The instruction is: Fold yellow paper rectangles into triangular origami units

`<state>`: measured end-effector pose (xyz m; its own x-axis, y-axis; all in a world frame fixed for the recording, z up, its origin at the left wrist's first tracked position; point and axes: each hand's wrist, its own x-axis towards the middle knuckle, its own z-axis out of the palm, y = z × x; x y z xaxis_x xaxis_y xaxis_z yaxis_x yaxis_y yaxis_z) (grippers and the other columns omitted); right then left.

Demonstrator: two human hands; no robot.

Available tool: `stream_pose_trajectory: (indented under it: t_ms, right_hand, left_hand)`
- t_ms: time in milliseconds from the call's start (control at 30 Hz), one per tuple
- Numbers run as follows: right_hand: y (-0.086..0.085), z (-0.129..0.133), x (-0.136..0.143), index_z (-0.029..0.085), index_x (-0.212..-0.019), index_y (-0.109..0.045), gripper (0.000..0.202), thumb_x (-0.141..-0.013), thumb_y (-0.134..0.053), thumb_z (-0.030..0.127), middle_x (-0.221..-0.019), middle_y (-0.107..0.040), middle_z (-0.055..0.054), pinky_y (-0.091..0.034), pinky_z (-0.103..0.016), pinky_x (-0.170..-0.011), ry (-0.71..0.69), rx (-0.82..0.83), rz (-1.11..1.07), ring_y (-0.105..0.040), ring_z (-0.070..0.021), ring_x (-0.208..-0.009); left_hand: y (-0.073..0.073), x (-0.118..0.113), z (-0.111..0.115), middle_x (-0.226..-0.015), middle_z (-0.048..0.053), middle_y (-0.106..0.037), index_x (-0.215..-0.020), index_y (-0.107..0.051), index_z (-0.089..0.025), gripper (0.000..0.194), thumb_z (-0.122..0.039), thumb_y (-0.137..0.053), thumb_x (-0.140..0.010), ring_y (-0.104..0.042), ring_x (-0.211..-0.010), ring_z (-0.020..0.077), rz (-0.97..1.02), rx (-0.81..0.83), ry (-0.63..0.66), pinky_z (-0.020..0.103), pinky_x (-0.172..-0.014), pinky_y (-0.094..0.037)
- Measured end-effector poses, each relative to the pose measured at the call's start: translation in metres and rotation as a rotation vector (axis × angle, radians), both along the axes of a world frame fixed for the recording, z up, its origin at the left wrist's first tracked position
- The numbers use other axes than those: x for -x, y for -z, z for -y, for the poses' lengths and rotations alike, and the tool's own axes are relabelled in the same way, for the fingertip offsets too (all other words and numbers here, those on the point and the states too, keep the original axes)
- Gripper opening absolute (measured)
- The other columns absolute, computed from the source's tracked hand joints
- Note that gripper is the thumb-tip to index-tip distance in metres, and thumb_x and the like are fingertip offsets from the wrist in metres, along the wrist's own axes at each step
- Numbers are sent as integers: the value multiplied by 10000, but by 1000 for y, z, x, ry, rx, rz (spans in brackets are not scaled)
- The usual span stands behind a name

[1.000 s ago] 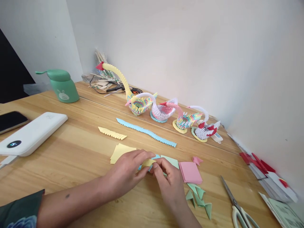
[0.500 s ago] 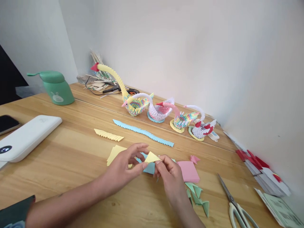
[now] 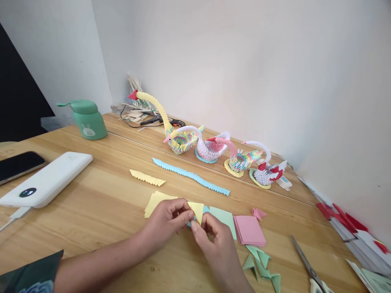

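Note:
A small folded yellow paper triangle (image 3: 196, 210) is pinched between both hands above the table. My left hand (image 3: 169, 217) grips its left corner, thumb against fingers. My right hand (image 3: 215, 242) closes on its lower right side. Beneath and behind the hands lie loose yellow paper sheets (image 3: 155, 200), a mostly hidden blue sheet (image 3: 205, 209) and pale green paper (image 3: 221, 217). To the right is a stack of pink paper (image 3: 249, 230), with a small folded pink piece (image 3: 258, 213) behind it. Several folded green triangles (image 3: 264, 264) lie near my right wrist.
Scissors (image 3: 308, 264) lie at right. Behind the papers are a blue folded strip (image 3: 191, 176), a yellow strip (image 3: 146, 177) and several paper swans, one yellow-necked (image 3: 159, 108). A white power bank (image 3: 51, 177), phone (image 3: 20, 166) and green bottle (image 3: 88, 120) stand left.
My left fingers, spread before, have closed on the yellow triangle, which has turned so its point faces down. The view has shifted, so the table things sit lower and further right.

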<state>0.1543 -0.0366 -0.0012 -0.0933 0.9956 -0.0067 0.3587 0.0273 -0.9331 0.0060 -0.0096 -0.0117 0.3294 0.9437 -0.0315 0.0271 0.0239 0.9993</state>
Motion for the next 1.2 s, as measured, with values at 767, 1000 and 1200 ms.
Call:
stream_pose_trajectory:
  t_ms: [767, 1000, 1200]
  right_hand:
    - [5, -10, -13, 167, -646, -573, 336, -829, -542, 447, -568, -562, 18, -376, -221, -559, -13, 77, -205, -494, -121, -548]
    - [5, -10, -14, 173, -649, -562, 343, -857, -491, 437, -583, -565, 7, -402, -229, -560, -90, 39, -107, -514, -132, -567]
    - [0, -2, -4, 209, -1004, -641, 267, -768, -614, 329, -939, -662, -51, -491, -255, -642, 31, -119, -32, -611, -174, -744]
  left_hand:
    - [-7, 4, -7, -587, -43, -521, -723, -552, -147, 143, -288, -555, -745, -452, -528, 81, 28, 75, 123, 194, -519, -366]
    - [-8, 3, -5, -560, -33, -527, -638, -533, -145, 158, -259, -538, -748, -464, -525, 90, -53, 43, 80, 198, -519, -365]
    - [-4, -2, 0, -528, -46, -497, -593, -527, -153, 147, -221, -524, -723, -420, -502, 87, -140, -13, -19, 185, -491, -321]
